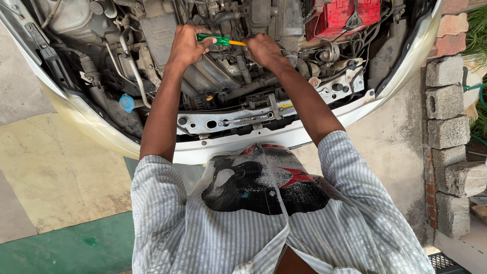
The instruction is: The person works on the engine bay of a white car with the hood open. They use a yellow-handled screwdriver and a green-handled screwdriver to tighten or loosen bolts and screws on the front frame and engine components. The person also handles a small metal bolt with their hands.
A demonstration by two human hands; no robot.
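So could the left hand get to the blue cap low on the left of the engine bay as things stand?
Probably yes. The blue cap sits uncovered near the bay's front edge, with only a thin pipe beside it. But the left hand is gripping the green screwdriver, so it would have to let go first.

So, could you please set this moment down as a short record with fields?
setting: open engine bay of a pale car, seen from above
left hand: left hand grips the green handle of a screwdriver
right hand: right hand closed at the screwdriver's yellow end, over the engine
nearby: red battery cover to the right, blue cap to the left
surroundings: concrete block wall on the right, green-painted floor patch
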